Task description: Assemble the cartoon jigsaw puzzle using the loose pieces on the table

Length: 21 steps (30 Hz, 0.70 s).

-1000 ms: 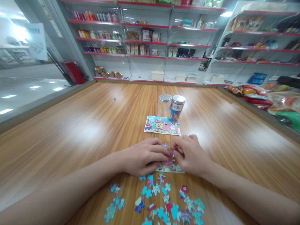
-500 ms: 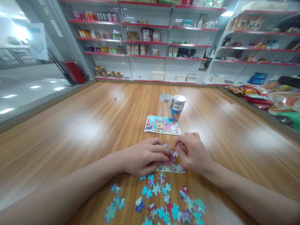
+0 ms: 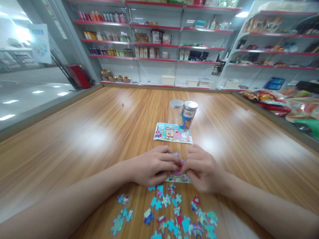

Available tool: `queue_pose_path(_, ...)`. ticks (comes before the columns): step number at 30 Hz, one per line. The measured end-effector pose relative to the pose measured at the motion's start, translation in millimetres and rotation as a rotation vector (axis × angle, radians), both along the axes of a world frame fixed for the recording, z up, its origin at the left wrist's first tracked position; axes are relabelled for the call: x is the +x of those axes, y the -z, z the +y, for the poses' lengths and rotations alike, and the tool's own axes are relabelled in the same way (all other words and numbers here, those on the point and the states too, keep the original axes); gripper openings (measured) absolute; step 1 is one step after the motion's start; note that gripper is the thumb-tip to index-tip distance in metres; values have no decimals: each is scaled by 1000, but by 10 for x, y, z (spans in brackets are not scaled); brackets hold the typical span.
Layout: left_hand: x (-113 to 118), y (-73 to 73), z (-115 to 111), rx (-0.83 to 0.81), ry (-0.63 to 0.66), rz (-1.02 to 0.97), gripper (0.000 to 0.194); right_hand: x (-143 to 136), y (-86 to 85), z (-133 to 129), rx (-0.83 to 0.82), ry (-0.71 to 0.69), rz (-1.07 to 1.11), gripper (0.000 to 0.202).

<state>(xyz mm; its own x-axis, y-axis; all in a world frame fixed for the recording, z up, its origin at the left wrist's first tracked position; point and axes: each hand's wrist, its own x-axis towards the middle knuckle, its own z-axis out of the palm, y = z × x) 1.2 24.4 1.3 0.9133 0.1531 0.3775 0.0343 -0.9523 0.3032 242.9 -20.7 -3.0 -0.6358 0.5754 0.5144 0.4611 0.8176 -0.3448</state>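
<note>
Lowered again, the right hand [image 3: 203, 172] meets the left hand [image 3: 152, 167], both pressing fingers together on the puzzle [image 3: 178, 176] between them.

Both hands [image 3: 178, 167] pressing on part-built puzzle [image 3: 178, 176], loose pieces [image 3: 171, 212] nearer, wooden table [image 3: 87, 139]

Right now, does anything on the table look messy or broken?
Nothing looks broken. Loose puzzle pieces lie scattered near the joined puzzle part under both hands, left hand and right hand. The two jars stand upright.
</note>
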Motion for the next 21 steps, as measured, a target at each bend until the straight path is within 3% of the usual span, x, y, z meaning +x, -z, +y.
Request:
queue_pose_path(5,4,-4,2,-19,-6,22,18,-68,-53,-93,8,-170,-151,24)
queue_pose_path(10,3,-2,-8,-52,2,11,16,-125,-107,-127,-57,-206,-262,20)
queue_pose_path(14,-39,13,41,-256,-52,-159,20,-107,-125,-126,-79,-232,-266,19)
queue_pose_path(16,-72,52,108,-460,-165,-309,21,-94,-131,-130,-83,-235,-275,21)
queue_pose_path(18,-100,112,189,-647,-371,-465,19,-87,-129,-130,-75,-236,-305,24)
queue_pose_path(21,-114,194,282,-736,-607,-574,20,-89,-98,-115,-32,-271,-301,23)
